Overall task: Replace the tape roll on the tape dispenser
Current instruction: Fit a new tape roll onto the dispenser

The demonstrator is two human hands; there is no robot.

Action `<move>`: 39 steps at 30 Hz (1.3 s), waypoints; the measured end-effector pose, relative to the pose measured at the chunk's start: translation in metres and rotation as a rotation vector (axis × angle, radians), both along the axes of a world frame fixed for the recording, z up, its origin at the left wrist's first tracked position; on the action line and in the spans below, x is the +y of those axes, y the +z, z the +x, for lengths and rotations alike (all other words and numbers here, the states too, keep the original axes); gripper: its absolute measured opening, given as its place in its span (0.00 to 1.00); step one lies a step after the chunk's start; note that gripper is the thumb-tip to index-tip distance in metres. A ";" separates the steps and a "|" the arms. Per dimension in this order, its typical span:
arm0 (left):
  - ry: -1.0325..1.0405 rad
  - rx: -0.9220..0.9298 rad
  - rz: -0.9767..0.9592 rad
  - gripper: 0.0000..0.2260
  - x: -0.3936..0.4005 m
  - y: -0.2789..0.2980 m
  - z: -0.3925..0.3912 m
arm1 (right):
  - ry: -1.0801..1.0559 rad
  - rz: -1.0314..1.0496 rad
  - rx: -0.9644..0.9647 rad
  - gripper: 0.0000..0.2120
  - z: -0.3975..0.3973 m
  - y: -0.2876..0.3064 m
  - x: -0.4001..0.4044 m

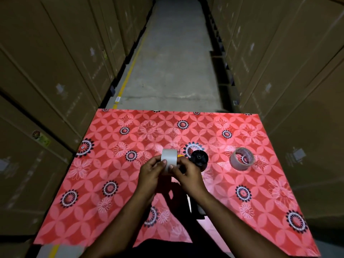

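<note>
Full, smooth white tape roll (169, 161)

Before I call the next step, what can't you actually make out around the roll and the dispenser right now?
Head view only:
- Tape dispenser: only its black hub shows clearly; both hands hide the body.
- Tape roll: its loose end, if any, is hidden under the left hand and right hand.
- Nearly used-up roll: label print too small to read.

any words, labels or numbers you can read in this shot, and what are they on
None can be read.
Print inside the core of the nearly spent tape roll lying on the red floral tablecloth: blurred.
White labels on the stacked brown cardboard cartons: too small.
Small white floor tag by the yellow line: too small.
</note>
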State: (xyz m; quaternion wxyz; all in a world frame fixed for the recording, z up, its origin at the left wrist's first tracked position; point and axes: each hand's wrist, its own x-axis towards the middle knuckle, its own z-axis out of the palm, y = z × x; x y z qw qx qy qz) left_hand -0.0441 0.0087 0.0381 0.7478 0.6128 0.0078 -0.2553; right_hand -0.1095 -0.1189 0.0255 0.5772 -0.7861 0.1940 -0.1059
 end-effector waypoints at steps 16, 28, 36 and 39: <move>-0.179 -0.226 0.088 0.17 0.004 0.018 -0.007 | -0.052 0.123 -0.010 0.15 -0.011 0.021 -0.014; -0.061 -0.279 0.123 0.10 0.000 0.014 -0.010 | 0.033 -0.003 -0.160 0.12 -0.024 0.030 -0.013; -0.266 -0.290 0.066 0.19 0.004 0.013 -0.005 | 0.053 0.119 -0.137 0.20 -0.027 0.034 -0.023; -0.243 -0.290 0.066 0.15 0.001 0.016 -0.003 | 0.038 0.153 -0.136 0.20 -0.028 0.035 -0.024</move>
